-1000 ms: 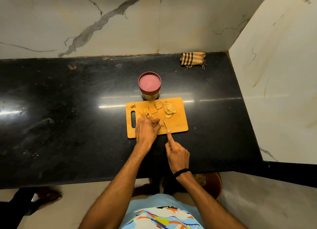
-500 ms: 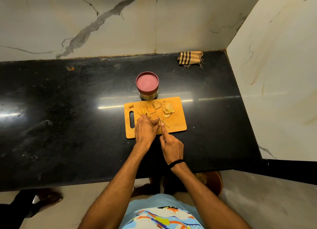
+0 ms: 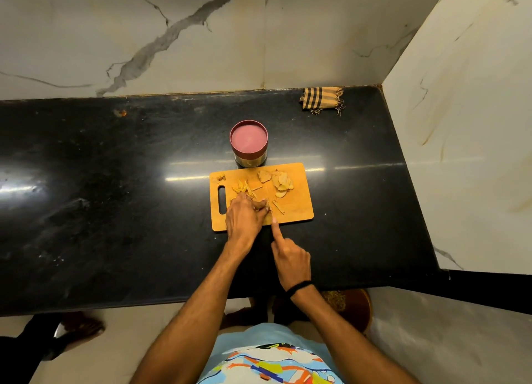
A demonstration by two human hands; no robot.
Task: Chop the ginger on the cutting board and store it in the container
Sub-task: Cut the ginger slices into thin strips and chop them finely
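1. I see the ginger piece (image 3: 260, 204) near the middle of the cutting board (image 3: 299, 213), pinched under my left hand (image 3: 244, 221), whose fingers are curled over it.
2. My right hand (image 3: 292, 258) grips the knife (image 3: 270, 206), with the index finger straight along it. The blade shows only as a thin line running away from me, just right of the piece.
3. The left hand is on the ginger; the right hand sits off the board's near edge.
4. Count: one board, one lidded container (image 3: 249, 141) touching its far edge, one heap of slices (image 3: 280, 182) and one cluster of cut strips (image 3: 243, 189). I can't count the individual pieces.
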